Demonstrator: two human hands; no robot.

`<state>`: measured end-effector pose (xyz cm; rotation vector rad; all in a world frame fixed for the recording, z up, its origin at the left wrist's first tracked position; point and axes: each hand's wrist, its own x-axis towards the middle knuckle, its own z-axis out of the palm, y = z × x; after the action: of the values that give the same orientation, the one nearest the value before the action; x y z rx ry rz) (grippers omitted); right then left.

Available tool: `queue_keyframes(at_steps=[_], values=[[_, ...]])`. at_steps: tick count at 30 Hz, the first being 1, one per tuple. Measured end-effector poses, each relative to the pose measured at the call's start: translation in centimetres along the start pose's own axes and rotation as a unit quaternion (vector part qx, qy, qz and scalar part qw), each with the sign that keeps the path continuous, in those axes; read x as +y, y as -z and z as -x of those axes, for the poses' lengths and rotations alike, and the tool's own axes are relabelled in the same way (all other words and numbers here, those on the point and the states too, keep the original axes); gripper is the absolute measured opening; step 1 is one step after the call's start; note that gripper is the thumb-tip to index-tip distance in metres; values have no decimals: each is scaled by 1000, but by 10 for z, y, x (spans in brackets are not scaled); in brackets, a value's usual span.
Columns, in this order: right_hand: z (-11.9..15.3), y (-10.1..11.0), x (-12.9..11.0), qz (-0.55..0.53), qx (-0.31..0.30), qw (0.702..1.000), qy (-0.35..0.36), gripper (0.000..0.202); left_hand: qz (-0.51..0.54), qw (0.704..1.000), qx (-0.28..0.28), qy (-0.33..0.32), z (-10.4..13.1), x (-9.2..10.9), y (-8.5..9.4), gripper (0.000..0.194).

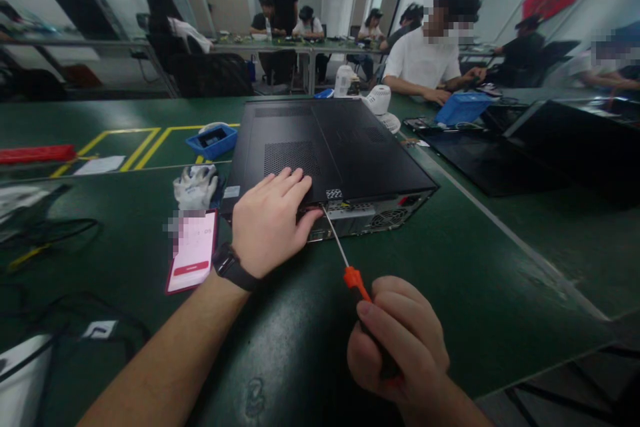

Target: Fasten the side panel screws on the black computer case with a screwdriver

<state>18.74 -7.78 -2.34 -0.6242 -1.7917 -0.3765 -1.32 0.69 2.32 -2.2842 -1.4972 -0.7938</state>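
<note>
A black desktop computer case lies flat on the green table with its rear panel toward me. My left hand rests palm down on the near left part of its top. The fingers are stretched out on the cover, and the thumb lies along the rear edge. In my right hand is a screwdriver with an orange and black handle, the fingers wrapped around it. Its thin shaft points up to the rear edge of the case, close to my left thumb. The tip's exact contact is too small to make out.
Left of the case are white work gloves, a phone with a lit screen and a blue tray. Cables lie farther left. Dark flat panels are at right. A person in a white shirt works across the table.
</note>
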Motion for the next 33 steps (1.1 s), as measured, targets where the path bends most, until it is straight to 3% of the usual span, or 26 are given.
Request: queue_keyframes(at_steps=[3, 11, 18, 23, 29, 33], values=[[0, -8, 1, -18, 74, 997, -7, 24, -1, 1000, 0, 0, 0, 0, 0, 46], [0, -12, -3, -26, 96, 995, -29, 26, -2, 1000, 1, 0, 0, 1, 0, 46], [5, -13, 7, -20, 88, 996, 19, 29, 3, 1000, 6, 1, 0, 0, 0, 46], [0, -16, 2, -22, 87, 996, -1, 38, 6, 1000, 5, 0, 0, 1, 0, 45], [1, -12, -1, -29, 62, 997, -24, 30, 4, 1000, 6, -1, 0, 0, -1, 46], [6, -10, 1, -49, 88, 995, -21, 26, 6, 1000, 6, 0, 0, 0, -1, 46]])
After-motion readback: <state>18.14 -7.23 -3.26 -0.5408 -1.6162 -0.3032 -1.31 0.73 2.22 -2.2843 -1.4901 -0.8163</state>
